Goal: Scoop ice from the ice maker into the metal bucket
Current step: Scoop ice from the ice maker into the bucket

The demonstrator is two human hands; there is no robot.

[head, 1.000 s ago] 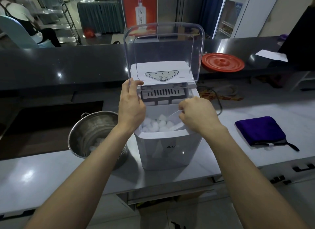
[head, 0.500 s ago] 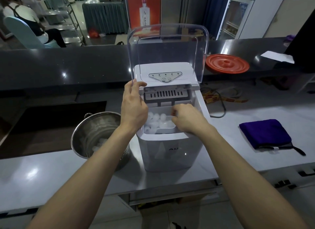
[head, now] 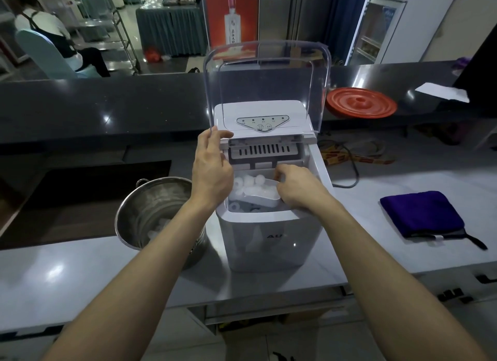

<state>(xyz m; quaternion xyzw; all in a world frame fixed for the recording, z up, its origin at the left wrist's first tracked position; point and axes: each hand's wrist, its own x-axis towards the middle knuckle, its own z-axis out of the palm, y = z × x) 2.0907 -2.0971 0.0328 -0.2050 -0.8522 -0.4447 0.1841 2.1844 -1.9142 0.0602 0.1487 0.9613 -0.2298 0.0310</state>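
Two hands at work, both over the open ice maker (head: 269, 239). Left fingers (head: 208, 141) and thumb pinching the lower corner of the clear lid (head: 266, 73), raised upright at 12 o'clock of the bin; fingertips partly behind the lid edge. Left hand (head: 212, 172) at 9 o'clock of the bin opening.

Right fingers (head: 282, 172) curled round the rear of a white scoop (head: 265, 200); tips tucked under, handle hidden by the right hand (head: 298, 190), at 3 o'clock of the opening. Scoop inside the bin, loaded with ice (head: 259, 192), mouth toward 9 o'clock. More pieces loose beneath and beyond it; bin floor hard to make out. Lettering on front panel only partly legible.

Metal bucket (head: 150, 199) just beside the maker at 9 o'clock, on the pale counter (head: 80, 274); near rim covered by left forearm, a few ice pieces dimly visible at the bottom.

Purple cloth (head: 422, 215) at 3 o'clock, well apart. Red round cover (head: 361, 102) at 1 o'clock on the dark upper counter. White paper (head: 441, 92) at 2 o'clock, one end cut by a dark shape at frame edge. Seated person (head: 53, 35) far back at 10 o'clock, dim.
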